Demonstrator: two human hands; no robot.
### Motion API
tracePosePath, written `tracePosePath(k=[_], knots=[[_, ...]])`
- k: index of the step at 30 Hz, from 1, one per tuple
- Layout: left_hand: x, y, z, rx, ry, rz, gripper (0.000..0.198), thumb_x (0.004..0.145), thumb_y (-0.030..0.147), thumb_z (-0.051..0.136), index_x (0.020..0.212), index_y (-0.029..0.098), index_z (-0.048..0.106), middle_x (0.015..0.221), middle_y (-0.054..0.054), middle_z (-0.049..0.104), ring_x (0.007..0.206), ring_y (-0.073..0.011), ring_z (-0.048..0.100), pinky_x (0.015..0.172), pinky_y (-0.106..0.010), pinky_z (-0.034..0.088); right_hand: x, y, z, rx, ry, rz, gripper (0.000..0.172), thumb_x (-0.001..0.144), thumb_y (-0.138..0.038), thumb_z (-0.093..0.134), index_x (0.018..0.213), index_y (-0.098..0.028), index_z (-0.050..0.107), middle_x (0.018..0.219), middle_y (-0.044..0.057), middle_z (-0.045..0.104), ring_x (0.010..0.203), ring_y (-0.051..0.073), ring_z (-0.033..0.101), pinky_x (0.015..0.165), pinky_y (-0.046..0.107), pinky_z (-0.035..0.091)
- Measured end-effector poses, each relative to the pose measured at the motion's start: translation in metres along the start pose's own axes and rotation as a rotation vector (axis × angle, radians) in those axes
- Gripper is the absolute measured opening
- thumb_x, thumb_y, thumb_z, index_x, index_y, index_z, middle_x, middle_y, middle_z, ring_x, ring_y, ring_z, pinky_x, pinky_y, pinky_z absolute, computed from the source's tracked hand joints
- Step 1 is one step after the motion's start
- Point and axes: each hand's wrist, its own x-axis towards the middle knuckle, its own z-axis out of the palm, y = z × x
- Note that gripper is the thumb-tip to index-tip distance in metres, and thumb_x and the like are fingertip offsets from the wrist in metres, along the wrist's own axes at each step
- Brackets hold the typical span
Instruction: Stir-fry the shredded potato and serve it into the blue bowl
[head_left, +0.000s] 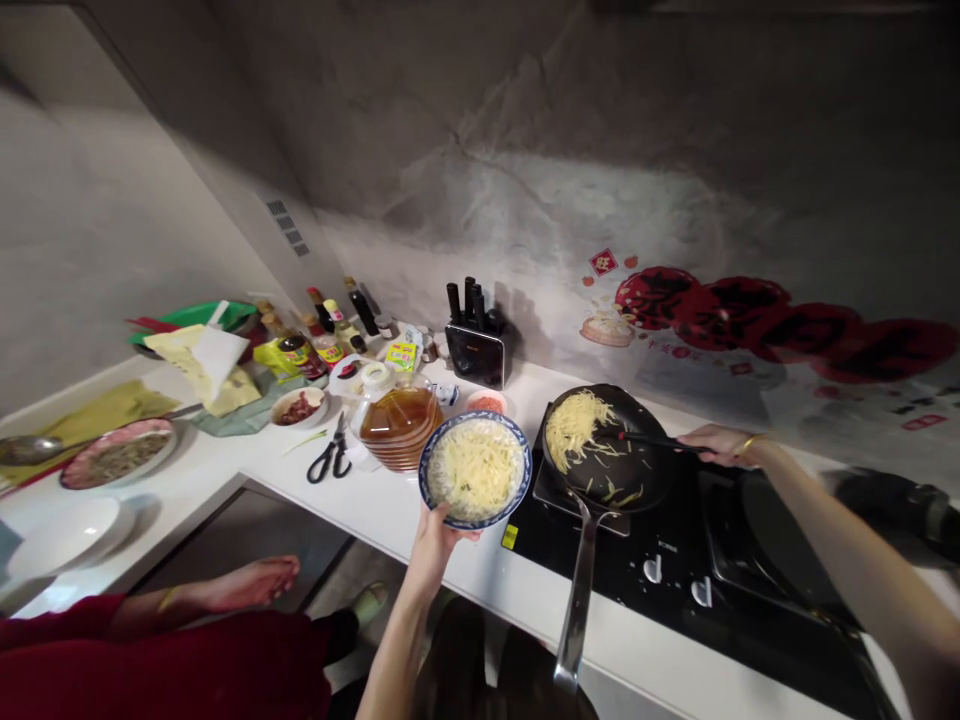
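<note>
At the far left of the frame, a white bowl (71,530) sits below a pink-rimmed plate (77,474) of brownish shreds. In the lower left, another person's hand (259,582) reaches out from a red sleeve (67,620). Further right, black scissors (324,464) lie on the counter just beside a jug of amber liquid (397,425). At the lower centre, your left hand (439,535) grips the near rim of a blue-patterned bowl (524,470), thumb over the edge; pale shreds sit in it with cloudy liquid. A knife block (475,356) stands behind it. Right of centre, a dark pan (637,475) rests on the black cooktop (600,570), yellowish shreds (577,425) heaped at its left side. Your right hand (720,443) is closed around a black-handled utensil (660,440) that reaches into the pan.
</note>
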Motion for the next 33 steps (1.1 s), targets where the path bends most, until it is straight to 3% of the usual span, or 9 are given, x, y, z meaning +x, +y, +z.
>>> tracePosePath(k=[3,8,14,19,26,33], knots=[[0.0,0.0,-0.002,0.034,-0.009,-0.016,0.057,0.079,0.037,0.059,0.128,0.015,0.039,0.081,-0.005,0.067,0.058,-0.018,0.063,0.053,-0.031,0.051,0.007,0.01,0.032,0.141,-0.15,0.064,0.056,0.067,-0.068,0.058,0.085,-0.015,0.06,0.045,-0.008,0.044,0.03,0.002,0.02,0.034,0.021,0.008],[0.001,-0.003,0.005,0.074,-0.019,-0.036,0.054,0.081,0.039,0.056,0.127,0.016,0.039,0.079,-0.003,0.065,0.057,-0.0178,0.062,0.054,-0.032,0.051,-0.006,0.036,0.072,0.247,-0.079,-0.004,0.056,0.066,-0.074,0.054,0.075,-0.019,0.048,0.041,-0.011,0.035,0.032,0.002,0.021,0.035,0.02,0.008],[0.008,-0.002,0.026,0.093,-0.067,-0.033,0.057,0.082,0.038,0.054,0.131,0.019,0.034,0.094,-0.007,0.064,0.055,-0.0146,0.059,0.051,-0.031,0.051,-0.035,0.054,0.119,0.366,0.032,-0.027,0.055,0.068,-0.075,0.05,0.067,-0.021,0.04,0.041,-0.011,0.036,0.03,0.002,0.021,0.034,0.02,0.009],[0.012,-0.002,0.042,0.126,-0.114,0.0,0.06,0.084,0.039,0.053,0.136,0.022,0.029,0.107,-0.01,0.06,0.057,-0.0122,0.059,0.055,-0.03,0.052,-0.061,0.066,0.143,0.529,0.094,-0.054,0.053,0.073,-0.071,0.05,0.064,-0.021,0.037,0.043,-0.01,0.037,0.03,0.001,0.02,0.033,0.019,0.007],[0.018,-0.01,0.068,0.188,-0.159,-0.001,0.068,0.084,0.038,0.053,0.141,0.029,0.018,0.113,-0.01,0.056,0.058,-0.0118,0.062,0.058,-0.032,0.056,-0.111,0.072,0.141,0.649,0.15,-0.02,0.053,0.074,-0.068,0.052,0.058,-0.02,0.036,0.043,-0.01,0.032,0.032,0.001,0.018,0.036,0.019,0.008],[0.019,-0.028,0.11,0.14,-0.205,-0.055,0.079,0.086,0.034,0.052,0.145,0.032,0.0,0.119,-0.015,0.056,0.052,-0.0085,0.062,0.053,-0.026,0.055,-0.176,0.052,0.093,0.598,0.211,0.05,0.051,0.074,-0.069,0.052,0.065,-0.021,0.037,0.046,-0.009,0.033,0.037,0.002,0.016,0.038,0.019,0.008]])
